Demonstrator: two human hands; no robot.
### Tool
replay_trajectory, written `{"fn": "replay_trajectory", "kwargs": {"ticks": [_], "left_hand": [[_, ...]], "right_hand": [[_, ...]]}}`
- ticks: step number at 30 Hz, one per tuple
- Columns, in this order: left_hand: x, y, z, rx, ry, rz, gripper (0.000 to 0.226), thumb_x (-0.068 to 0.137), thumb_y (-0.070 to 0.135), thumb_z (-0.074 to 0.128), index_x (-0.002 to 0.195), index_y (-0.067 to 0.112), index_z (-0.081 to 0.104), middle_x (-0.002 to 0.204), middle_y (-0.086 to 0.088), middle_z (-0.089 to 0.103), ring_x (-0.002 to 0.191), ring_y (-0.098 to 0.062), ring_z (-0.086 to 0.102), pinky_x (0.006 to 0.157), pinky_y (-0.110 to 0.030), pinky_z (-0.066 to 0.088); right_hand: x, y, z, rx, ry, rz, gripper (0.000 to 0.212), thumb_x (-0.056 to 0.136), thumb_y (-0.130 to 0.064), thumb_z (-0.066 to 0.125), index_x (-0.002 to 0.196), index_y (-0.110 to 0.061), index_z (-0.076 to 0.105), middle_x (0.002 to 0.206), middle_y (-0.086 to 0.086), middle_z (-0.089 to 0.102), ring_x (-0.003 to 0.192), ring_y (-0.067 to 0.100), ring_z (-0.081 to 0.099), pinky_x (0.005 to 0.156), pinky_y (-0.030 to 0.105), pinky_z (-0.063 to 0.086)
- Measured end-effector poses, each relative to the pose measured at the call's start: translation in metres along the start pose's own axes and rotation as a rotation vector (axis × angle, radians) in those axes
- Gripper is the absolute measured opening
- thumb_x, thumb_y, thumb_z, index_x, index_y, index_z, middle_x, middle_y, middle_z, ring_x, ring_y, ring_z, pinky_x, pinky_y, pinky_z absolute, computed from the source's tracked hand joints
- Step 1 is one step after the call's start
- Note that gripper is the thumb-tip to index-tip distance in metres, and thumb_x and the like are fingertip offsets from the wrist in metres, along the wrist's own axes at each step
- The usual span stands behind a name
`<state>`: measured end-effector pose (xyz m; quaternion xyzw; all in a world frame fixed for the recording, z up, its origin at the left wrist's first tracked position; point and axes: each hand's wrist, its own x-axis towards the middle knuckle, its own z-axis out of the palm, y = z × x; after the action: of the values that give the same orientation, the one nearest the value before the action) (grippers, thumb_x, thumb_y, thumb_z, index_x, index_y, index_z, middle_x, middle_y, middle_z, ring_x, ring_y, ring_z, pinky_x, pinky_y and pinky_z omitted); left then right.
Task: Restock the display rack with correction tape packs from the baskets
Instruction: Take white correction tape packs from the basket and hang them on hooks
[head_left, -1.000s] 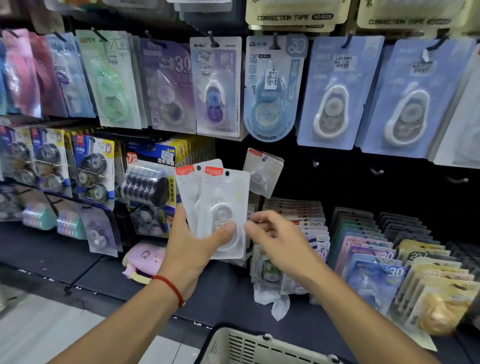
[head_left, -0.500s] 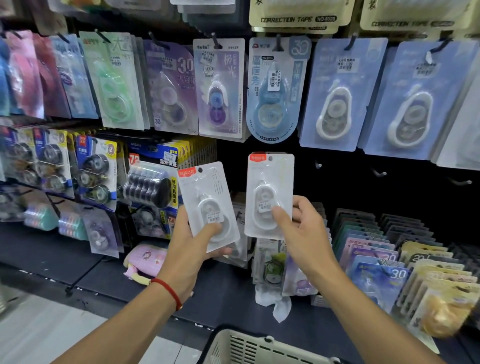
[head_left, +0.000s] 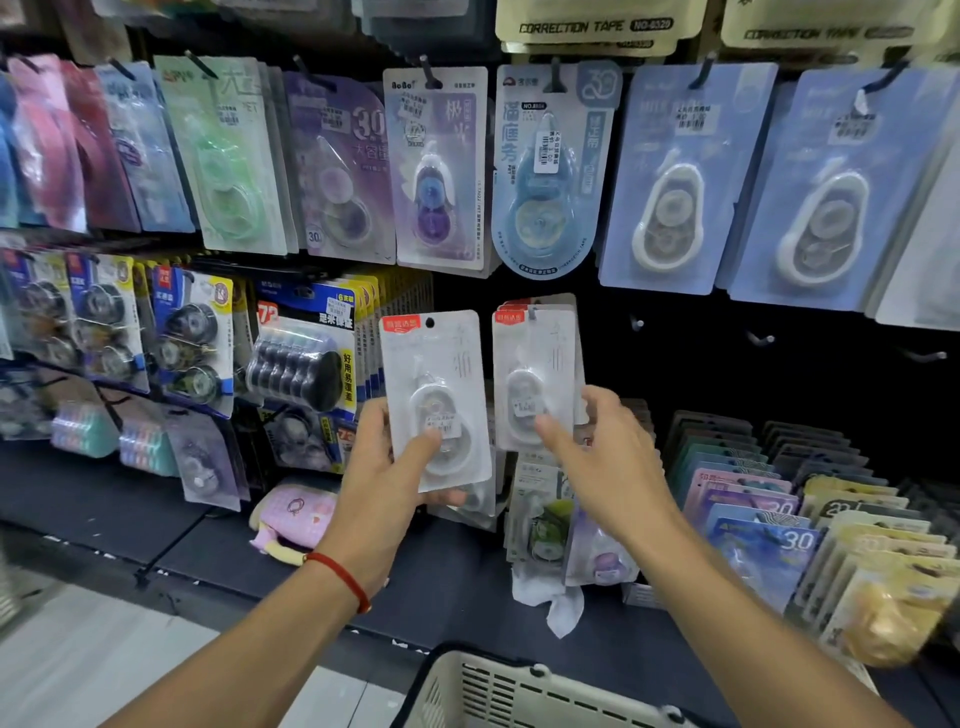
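My left hand (head_left: 384, 467) grips a white correction tape pack (head_left: 434, 395) with a red label, held upright in front of the display rack; a second pack peeks out behind its lower edge. To its right, an identical pack (head_left: 535, 364) hangs on a rack hook in front of several like it. My right hand (head_left: 597, 457) pinches that pack's lower part, thumb on the front and fingers at the right edge. A cream plastic basket (head_left: 519, 691) sits below my arms; its contents are hidden.
Blue, purple and green correction tape packs (head_left: 545, 171) hang in the row above. Bare hooks (head_left: 761, 339) stick out to the right of the white packs. Rows of upright packs (head_left: 753, 519) fill the shelf at right. A pink item (head_left: 296, 514) lies on the dark shelf.
My right hand took one white pack from the left hand's stack, carried it up and right, and its hole now sits on the hook. The left hand lifted slightly with the remaining packs.
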<state>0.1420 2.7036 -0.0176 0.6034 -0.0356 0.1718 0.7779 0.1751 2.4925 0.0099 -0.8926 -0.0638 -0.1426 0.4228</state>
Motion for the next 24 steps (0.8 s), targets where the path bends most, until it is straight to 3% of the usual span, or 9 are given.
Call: {"fn": "replay_trajectory", "kwargs": {"ticks": [1,3,6,7,10,13,15,18,24], "left_hand": [[0.0,-0.001,0.001,0.006,0.002,-0.014,0.023,0.101,0.01,0.067,0.119,0.024,0.059,0.12,-0.006,0.073,0.103,-0.028,0.076,0.061,-0.043,0.064],[-0.001,-0.001,0.003,0.006,-0.042,-0.041,0.034,0.097,0.016,0.071,0.126,0.021,0.055,0.121,-0.008,0.074,0.106,-0.03,0.076,0.066,-0.047,0.066],[-0.004,-0.001,0.007,-0.003,-0.192,-0.078,0.049,0.093,0.025,0.074,0.137,0.024,0.052,0.126,-0.011,0.074,0.107,-0.035,0.076,0.076,-0.053,0.066],[-0.005,-0.002,0.009,0.005,-0.229,-0.08,0.048,0.096,0.024,0.075,0.139,0.025,0.052,0.129,-0.01,0.073,0.109,-0.035,0.075,0.08,-0.055,0.065],[-0.005,-0.006,0.01,0.032,-0.252,-0.071,0.051,0.099,0.012,0.069,0.143,0.032,0.056,0.131,-0.005,0.071,0.112,-0.03,0.075,0.087,-0.051,0.064],[-0.003,-0.009,0.008,0.071,-0.239,-0.072,0.065,0.097,-0.008,0.065,0.142,0.038,0.057,0.136,0.003,0.066,0.111,-0.023,0.073,0.089,-0.042,0.064],[-0.003,-0.009,0.008,0.107,-0.259,-0.069,0.071,0.091,-0.007,0.071,0.143,0.038,0.055,0.143,0.011,0.063,0.117,-0.022,0.071,0.092,-0.041,0.063],[-0.003,-0.007,0.01,0.158,-0.266,-0.068,0.079,0.08,0.003,0.078,0.149,0.033,0.053,0.146,0.015,0.061,0.125,-0.023,0.067,0.105,-0.052,0.056],[-0.003,-0.001,0.012,0.196,-0.266,-0.078,0.079,0.08,0.004,0.077,0.151,0.031,0.052,0.143,0.014,0.065,0.129,-0.021,0.065,0.11,-0.058,0.05]], "right_hand": [[-0.002,0.0,0.002,-0.094,0.016,-0.04,0.062,0.1,-0.054,0.059,0.152,-0.024,0.043,0.144,-0.006,0.052,0.129,0.014,0.054,0.097,0.024,0.043],[-0.005,-0.002,0.006,-0.015,-0.031,-0.128,0.05,0.101,-0.048,0.06,0.145,-0.026,0.051,0.134,-0.011,0.06,0.122,0.008,0.057,0.103,0.032,0.048],[-0.011,-0.008,0.011,0.25,-0.263,-0.139,0.034,0.096,-0.051,0.068,0.126,-0.035,0.064,0.112,-0.02,0.073,0.104,-0.004,0.067,0.086,0.02,0.054],[-0.011,-0.009,0.013,0.296,-0.267,-0.133,0.029,0.094,-0.05,0.07,0.12,-0.037,0.065,0.109,-0.022,0.075,0.101,-0.004,0.069,0.081,0.017,0.054],[-0.011,-0.008,0.016,0.413,-0.147,-0.087,0.017,0.096,-0.036,0.073,0.112,-0.033,0.066,0.101,-0.017,0.078,0.091,0.003,0.075,0.078,0.031,0.06],[-0.008,-0.007,0.011,0.459,-0.055,-0.052,0.017,0.1,-0.034,0.068,0.116,-0.031,0.066,0.103,-0.014,0.079,0.094,0.008,0.076,0.085,0.046,0.062],[-0.006,-0.006,0.007,0.487,-0.055,-0.064,0.017,0.102,-0.031,0.066,0.12,-0.031,0.066,0.106,-0.014,0.079,0.098,0.006,0.076,0.091,0.044,0.061],[-0.004,-0.009,0.002,0.507,-0.069,-0.082,0.021,0.103,-0.029,0.065,0.124,-0.026,0.067,0.109,-0.013,0.08,0.102,0.005,0.075,0.094,0.038,0.06],[-0.001,-0.012,-0.001,0.463,-0.024,-0.132,0.022,0.101,-0.033,0.068,0.122,-0.025,0.07,0.103,-0.012,0.081,0.096,0.006,0.077,0.087,0.036,0.062]]}}
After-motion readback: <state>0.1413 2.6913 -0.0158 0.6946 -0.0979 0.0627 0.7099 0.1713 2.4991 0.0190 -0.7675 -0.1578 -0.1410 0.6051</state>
